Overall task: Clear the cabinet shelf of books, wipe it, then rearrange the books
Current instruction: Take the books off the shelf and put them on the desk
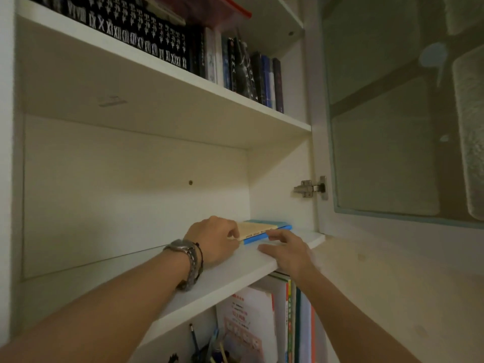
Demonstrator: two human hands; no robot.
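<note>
Glass cabinet door [379, 142] stands open at right, on a metal hinge [310, 188]. Pens [195, 341] upright in the lowest compartment. Screw hole [190, 182] in back panel.

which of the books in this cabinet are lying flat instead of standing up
The cream-covered book stacked on the blue book, on the middle shelf between both hands. Books on the shelves above and below stand upright.

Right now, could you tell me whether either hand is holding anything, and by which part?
The left hand grips the near left corner of the cream book lying on the blue book. The right hand touches the blue spine, gripping nothing.
</note>
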